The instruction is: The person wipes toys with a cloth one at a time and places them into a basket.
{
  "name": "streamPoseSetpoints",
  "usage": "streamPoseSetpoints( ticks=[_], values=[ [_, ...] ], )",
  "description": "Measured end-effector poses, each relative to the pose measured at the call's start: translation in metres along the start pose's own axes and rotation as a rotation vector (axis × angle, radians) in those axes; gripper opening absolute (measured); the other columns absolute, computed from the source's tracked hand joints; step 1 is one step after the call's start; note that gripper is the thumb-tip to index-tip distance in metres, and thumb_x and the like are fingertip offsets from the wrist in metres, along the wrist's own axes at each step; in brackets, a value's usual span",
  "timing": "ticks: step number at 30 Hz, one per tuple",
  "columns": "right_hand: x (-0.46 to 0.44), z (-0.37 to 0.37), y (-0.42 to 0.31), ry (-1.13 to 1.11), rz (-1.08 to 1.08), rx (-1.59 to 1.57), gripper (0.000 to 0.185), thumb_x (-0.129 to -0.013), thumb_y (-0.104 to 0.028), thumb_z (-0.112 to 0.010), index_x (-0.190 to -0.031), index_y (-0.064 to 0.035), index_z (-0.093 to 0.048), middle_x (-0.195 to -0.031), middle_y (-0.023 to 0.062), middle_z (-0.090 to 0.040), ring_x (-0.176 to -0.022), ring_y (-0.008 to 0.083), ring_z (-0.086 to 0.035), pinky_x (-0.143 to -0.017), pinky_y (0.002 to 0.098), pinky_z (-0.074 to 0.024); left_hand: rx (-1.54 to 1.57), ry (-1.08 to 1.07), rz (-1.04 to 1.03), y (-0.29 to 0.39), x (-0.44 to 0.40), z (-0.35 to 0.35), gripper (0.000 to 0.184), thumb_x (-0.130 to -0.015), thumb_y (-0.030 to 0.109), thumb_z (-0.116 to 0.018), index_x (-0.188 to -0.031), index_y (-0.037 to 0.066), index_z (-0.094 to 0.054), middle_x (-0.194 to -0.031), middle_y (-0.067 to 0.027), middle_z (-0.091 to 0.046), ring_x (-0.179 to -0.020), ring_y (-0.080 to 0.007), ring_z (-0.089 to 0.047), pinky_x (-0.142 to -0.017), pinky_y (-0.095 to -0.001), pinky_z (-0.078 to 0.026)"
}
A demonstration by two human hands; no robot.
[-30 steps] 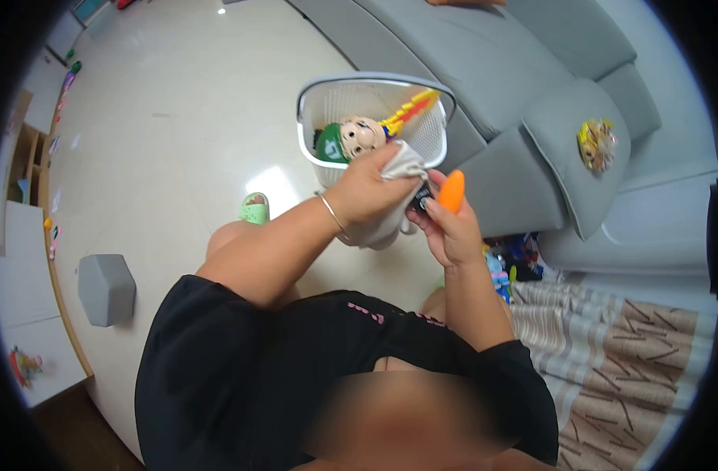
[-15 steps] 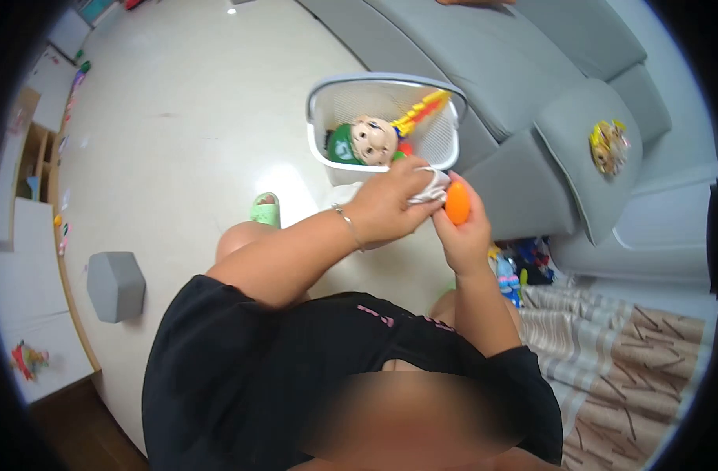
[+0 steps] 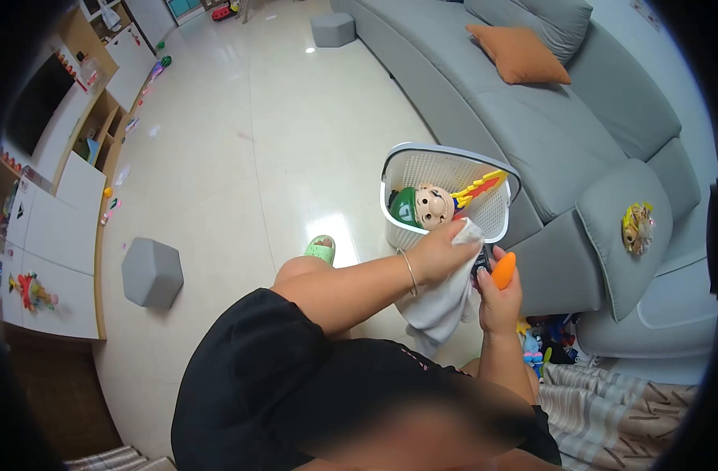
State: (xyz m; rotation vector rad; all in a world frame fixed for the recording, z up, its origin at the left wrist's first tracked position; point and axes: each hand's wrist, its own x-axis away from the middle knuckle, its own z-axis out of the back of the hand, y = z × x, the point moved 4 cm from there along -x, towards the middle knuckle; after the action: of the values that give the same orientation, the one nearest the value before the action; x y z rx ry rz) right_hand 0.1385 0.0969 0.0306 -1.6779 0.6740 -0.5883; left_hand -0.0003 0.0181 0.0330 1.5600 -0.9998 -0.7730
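Observation:
A white cloth (image 3: 440, 308) hangs from my left hand (image 3: 436, 257), whose fingers are closed on it. My right hand (image 3: 500, 304), just to the right, grips a toy with an orange rounded part (image 3: 504, 271) and a black part (image 3: 481, 261) beside the cloth. Whether both parts belong to one piece is hard to tell. Beyond my hands stands a white perforated basket (image 3: 402, 235) with a grey handle. It holds a toy head (image 3: 435, 207) with a green cap and a yellow and red toy piece (image 3: 482, 186).
A grey sofa (image 3: 524, 129) with an orange cushion (image 3: 524, 55) runs along the right, a wrapped item (image 3: 637, 229) on its near end. Toys (image 3: 541, 345) lie beside the curtain (image 3: 610, 408). A grey hexagonal stool (image 3: 153, 272) and white cabinets (image 3: 57, 290) are at left.
The view has tilted up, so basket and hands appear lower and further right. My left hand has moved over the toy and back, and the black part shows again.

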Motion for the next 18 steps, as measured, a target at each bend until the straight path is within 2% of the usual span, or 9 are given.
streamPoseSetpoints(
  ticks=[2, 3, 5, 6, 7, 9, 13, 15, 18],
  values=[
    [-0.002, 0.003, 0.003, 0.016, -0.089, -0.060, 0.053, -0.084, 0.001, -0.064, -0.132, 0.0008, -0.042, -0.110, 0.0092, -0.057, -0.096, 0.0123, -0.057, -0.085, 0.0258, -0.0480, -0.355, 0.023, -0.185, 0.003, 0.005, -0.007, 0.024, -0.089, 0.017, -0.060, -0.109, 0.006, -0.058, -0.100, -0.0064, -0.062, -0.092, -0.0148, -0.060, -0.081, -0.0307, -0.049],
    [-0.003, 0.004, 0.003, 0.012, -0.109, -0.036, 0.052, -0.084, 0.000, -0.063, -0.131, 0.0013, -0.043, -0.111, 0.0094, -0.057, -0.096, 0.0130, -0.058, -0.085, 0.0261, -0.0483, -0.355, 0.020, -0.188, 0.000, 0.006, -0.008, 0.024, -0.089, 0.017, -0.060, -0.109, 0.006, -0.058, -0.100, -0.0064, -0.062, -0.092, -0.0148, -0.060, -0.081, -0.0307, -0.049],
    [-0.005, 0.006, 0.007, 0.010, -0.126, -0.010, 0.051, -0.084, 0.000, -0.063, -0.131, 0.0018, -0.044, -0.112, 0.0096, -0.057, -0.097, 0.0137, -0.058, -0.085, 0.0263, -0.0487, -0.712, 0.037, -0.506, 0.003, 0.008, -0.013, 0.023, -0.087, 0.016, -0.061, -0.107, 0.005, -0.059, -0.098, -0.0102, -0.062, -0.091, -0.0220, -0.061, -0.080, -0.0321, -0.048],
    [-0.006, 0.006, 0.006, 0.014, 0.066, 0.193, 0.050, -0.083, 0.000, -0.064, -0.130, 0.0019, -0.046, -0.113, 0.0097, -0.058, -0.098, 0.0153, -0.059, -0.086, 0.0275, -0.0489, -0.698, 0.044, -0.516, 0.007, 0.008, -0.014, 0.022, -0.085, 0.015, -0.061, -0.104, 0.005, -0.059, -0.095, -0.0123, -0.062, -0.088, -0.0269, -0.062, -0.079, -0.0326, -0.048],
    [-0.006, 0.005, 0.001, 0.018, 0.257, 0.396, 0.049, -0.083, 0.000, -0.064, -0.128, 0.0019, -0.047, -0.113, 0.0099, -0.058, -0.099, 0.0169, -0.059, -0.086, 0.0288, -0.0491, -0.696, 0.040, -0.518, 0.011, 0.009, -0.015, 0.022, -0.085, 0.015, -0.061, -0.104, 0.005, -0.059, -0.095, -0.0123, -0.062, -0.088, -0.0269, -0.062, -0.079, -0.0326, -0.048],
    [0.000, -0.001, -0.007, 0.011, 0.287, 0.446, 0.048, -0.082, 0.000, -0.065, -0.127, 0.0018, -0.049, -0.114, 0.0101, -0.058, -0.100, 0.0176, -0.059, -0.088, 0.0297, -0.0483, -0.652, 0.038, -0.363, 0.014, 0.009, -0.012, 0.020, -0.086, 0.016, -0.062, -0.102, 0.005, -0.059, -0.093, -0.0109, -0.062, -0.085, -0.0241, -0.062, -0.076, -0.0326, -0.049],
    [0.006, -0.010, -0.009, -0.043, 0.453, 0.607, 0.049, -0.080, -0.001, -0.067, -0.126, 0.0013, -0.051, -0.113, 0.0104, -0.059, -0.102, 0.0174, -0.058, -0.091, 0.0309, -0.0467, -0.596, 0.098, -0.291, 0.017, 0.004, -0.005, 0.021, -0.086, 0.016, -0.063, -0.103, 0.004, -0.059, -0.091, -0.0090, -0.063, -0.081, -0.0161, -0.060, -0.074, -0.0295, -0.049],
    [0.006, -0.011, -0.010, -0.029, 0.407, 0.583, 0.051, -0.079, -0.001, -0.067, -0.127, 0.0013, -0.050, -0.113, 0.0100, -0.059, -0.103, 0.0167, -0.058, -0.090, 0.0303, -0.0466, -0.500, 0.105, -0.261, 0.012, 0.002, -0.004, 0.020, -0.087, 0.017, -0.063, -0.102, 0.003, -0.060, -0.092, -0.0065, -0.063, -0.082, -0.0123, -0.059, -0.075, -0.0276, -0.049],
    [0.001, -0.012, -0.015, -0.091, 0.152, 0.402, 0.054, -0.079, 0.000, -0.066, -0.129, 0.0022, -0.048, -0.114, 0.0094, -0.058, -0.106, 0.0169, -0.057, -0.091, 0.0302, -0.0462, -0.273, 0.108, -0.095, 0.003, -0.003, 0.005, 0.019, -0.089, 0.016, -0.061, -0.103, 0.003, -0.059, -0.094, -0.0037, -0.062, -0.084, -0.0099, -0.058, -0.075, -0.0260, -0.049]
  ],
)
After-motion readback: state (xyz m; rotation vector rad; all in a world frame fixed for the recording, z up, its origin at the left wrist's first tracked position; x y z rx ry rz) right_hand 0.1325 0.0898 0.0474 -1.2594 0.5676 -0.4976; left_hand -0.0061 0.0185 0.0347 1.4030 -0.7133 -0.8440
